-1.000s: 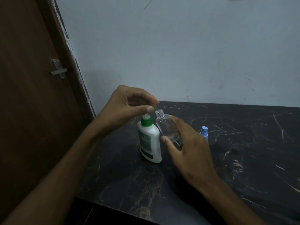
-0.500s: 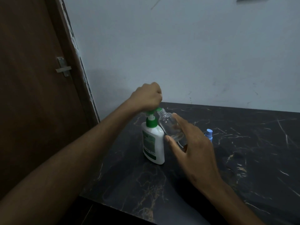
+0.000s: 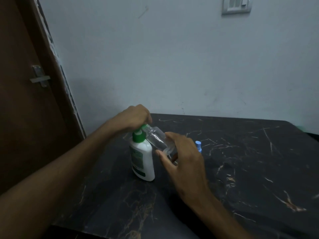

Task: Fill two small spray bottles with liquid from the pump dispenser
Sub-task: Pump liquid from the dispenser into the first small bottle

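My left hand (image 3: 136, 116) is fisted down on the green pump head of the white pump dispenser (image 3: 143, 159), upright on the dark worktop (image 3: 250, 161). My right hand (image 3: 183, 156) fingers (image 3: 162, 156) wrap the clear spray bottle (image 3: 158, 140), tilted, mouth at the nozzle. Blue-capped bottle (image 3: 198, 145) just behind, partly hidden by my right hand.

a dim room with a plain pale blue-grey painted wall (image 3: 172, 57), lightly scuffed. high on it sits a grey rectangular switch plate (image 3: 236, 5). at left stands a dark brown wooden door (image 3: 25, 118) with a metal latch (image 3: 40, 78). below, a black marble counter (image 3: 250, 161) with pale golden veins meets the wall.
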